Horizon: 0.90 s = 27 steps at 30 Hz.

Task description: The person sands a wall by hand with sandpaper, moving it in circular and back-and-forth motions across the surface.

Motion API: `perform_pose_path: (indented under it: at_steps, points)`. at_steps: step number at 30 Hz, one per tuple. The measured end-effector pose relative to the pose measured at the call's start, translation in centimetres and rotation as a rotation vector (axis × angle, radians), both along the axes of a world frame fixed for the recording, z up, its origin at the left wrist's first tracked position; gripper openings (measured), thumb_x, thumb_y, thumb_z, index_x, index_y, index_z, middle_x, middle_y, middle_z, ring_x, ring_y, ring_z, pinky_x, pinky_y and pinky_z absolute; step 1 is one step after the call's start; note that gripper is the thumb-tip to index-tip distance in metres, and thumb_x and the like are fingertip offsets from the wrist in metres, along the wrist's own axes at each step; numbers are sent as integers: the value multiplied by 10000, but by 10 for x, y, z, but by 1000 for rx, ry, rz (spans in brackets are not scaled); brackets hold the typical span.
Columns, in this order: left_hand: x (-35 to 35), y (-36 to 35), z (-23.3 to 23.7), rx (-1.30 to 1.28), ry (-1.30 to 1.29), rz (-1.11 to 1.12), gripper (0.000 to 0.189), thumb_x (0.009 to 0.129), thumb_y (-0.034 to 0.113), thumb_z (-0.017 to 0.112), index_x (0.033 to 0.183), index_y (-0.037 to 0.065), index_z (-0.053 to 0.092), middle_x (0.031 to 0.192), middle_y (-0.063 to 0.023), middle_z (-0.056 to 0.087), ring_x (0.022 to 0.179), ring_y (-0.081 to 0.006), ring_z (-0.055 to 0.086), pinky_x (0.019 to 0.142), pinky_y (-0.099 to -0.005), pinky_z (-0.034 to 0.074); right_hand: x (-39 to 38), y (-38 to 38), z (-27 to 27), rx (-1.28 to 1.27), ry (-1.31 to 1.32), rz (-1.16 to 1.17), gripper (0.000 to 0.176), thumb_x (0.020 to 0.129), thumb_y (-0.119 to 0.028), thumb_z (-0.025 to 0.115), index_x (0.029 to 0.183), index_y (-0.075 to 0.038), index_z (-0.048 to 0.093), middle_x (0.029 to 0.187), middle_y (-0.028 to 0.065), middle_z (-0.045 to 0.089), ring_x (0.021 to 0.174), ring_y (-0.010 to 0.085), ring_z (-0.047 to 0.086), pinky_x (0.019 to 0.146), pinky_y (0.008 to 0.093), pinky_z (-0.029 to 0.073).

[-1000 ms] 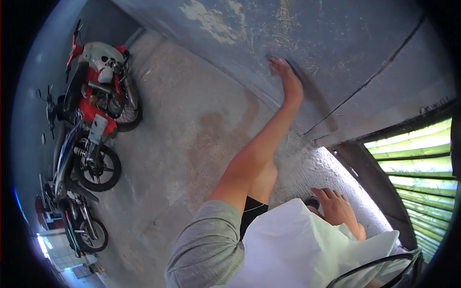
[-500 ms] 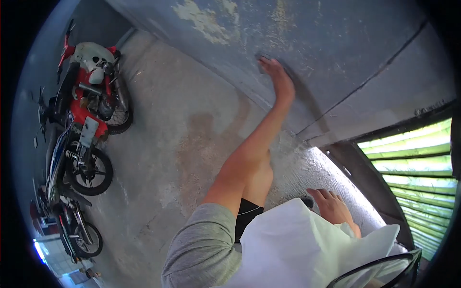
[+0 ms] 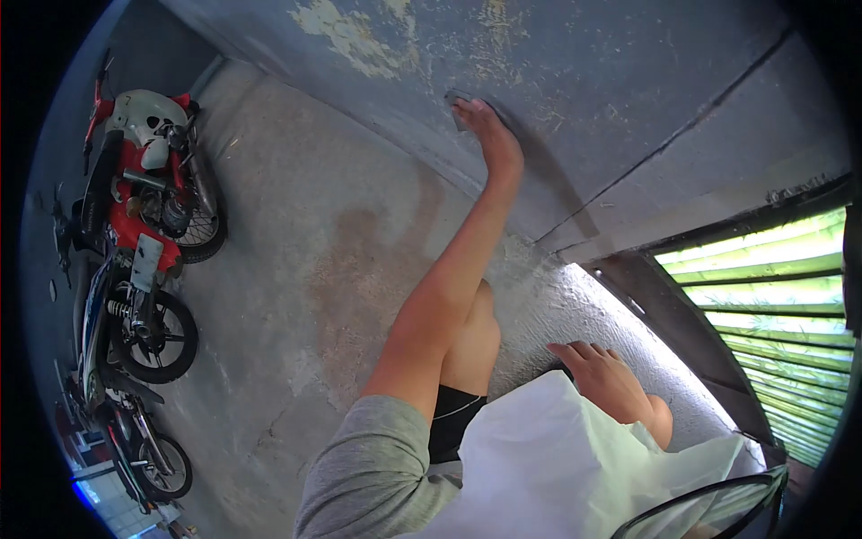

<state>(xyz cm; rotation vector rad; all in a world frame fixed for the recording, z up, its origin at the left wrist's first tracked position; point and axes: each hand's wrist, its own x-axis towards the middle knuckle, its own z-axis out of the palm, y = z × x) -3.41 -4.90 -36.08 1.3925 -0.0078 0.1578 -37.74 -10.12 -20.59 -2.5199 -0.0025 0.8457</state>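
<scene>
pressing flat against the blue-grey wall (image 3: 628, 81), the left hand (image 3: 489, 135) sits at the end of a fully stretched arm, far from the body and toward the middle of the scene. its fingers (image 3: 469, 110) lie straight and close together, not curled, with their tips over a small grey pad (image 3: 456, 97) that is pinned between them and the painted surface. only an edge of the pad shows past the fingertips, so what it is made of cannot be told. the paint just left of it and farther up is flaked in pale patches.

the right hand (image 3: 600, 382) is near, low on the right, resting palm down on the upper edge of a white cloth (image 3: 548, 458) that covers the lap. its fingers are loosely spread and bent a little over the cloth's edge, gripping nothing that can be seen; a dark patch shows just beneath them, too small to make out. a bare knee (image 3: 471, 332) rises between the two arms, and a grey sleeve (image 3: 377, 467) covers the left shoulder.

a stained concrete floor (image 3: 332, 269) runs along the foot of the wall. at the far left a red motorcycle (image 3: 148, 171) and a blue motorcycle (image 3: 126, 305) stand side by side, well apart from the hands. to the right a dark frame holds green slats (image 3: 772, 305) lit from behind.
</scene>
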Motion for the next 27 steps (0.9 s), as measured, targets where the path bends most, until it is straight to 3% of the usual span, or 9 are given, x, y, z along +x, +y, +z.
perform_pose_path:
  at_steps: [4, 6, 10, 16, 21, 27]
  points:
    - [-33, -16, -1, -30, -11, -42, 864, 1088, 578, 176, 1577, -65, -131, 1646, -310, -196, 1551, -397, -174, 1259, -493, -74, 18, -5, -14, 10, -6, 41, 509, 936, -230, 635, 1418, -116, 522, 1313, 150, 621, 1204, 374, 599, 1046, 473, 448]
    - [-55, -26, 17, 67, 62, -88, 907, 1072, 619, 167, 1573, -75, -133, 1645, -307, -203, 1554, -380, -176, 1259, -478, -77, 28, -10, -31, 27, -107, 47, 454, 975, -383, 618, 1316, -84, 594, 1140, 164, 663, 1051, 385, 655, 941, 486, 500]
    - [-35, -26, 23, -17, 187, -41, 937, 1060, 647, 157, 1568, -86, -132, 1643, -313, -203, 1552, -384, -183, 1256, -476, -85, 53, -24, -72, 84, -188, 93, 464, 948, -409, 641, 1271, -76, 628, 1083, 189, 677, 1000, 381, 675, 875, 497, 534]
    - [18, -8, -6, -53, 68, 72, 985, 1036, 694, 164, 1575, -86, -107, 1669, -270, -171, 1565, -351, -161, 1260, -478, -71, 97, -30, -95, -25, -142, 185, 496, 945, -441, 635, 1267, -63, 630, 1081, 184, 693, 1026, 381, 677, 895, 486, 545]
    - [43, 9, 6, -169, 357, 120, 992, 1012, 733, 122, 1603, -46, -46, 1692, -236, -113, 1577, -325, -117, 1271, -447, -33, 129, -28, -114, -9, -77, 265, 525, 958, -464, 612, 1318, -83, 626, 1155, 203, 691, 1071, 378, 668, 940, 484, 530]
    - [117, 39, -80, -357, 397, 150, 992, 993, 762, 96, 1625, 2, 3, 1720, -160, 7, 1584, -328, 50, 1273, -458, 32, 151, -21, -163, 0, -64, 310, 507, 953, -440, 604, 1283, -57, 636, 1115, 230, 694, 1039, 405, 681, 915, 496, 545]
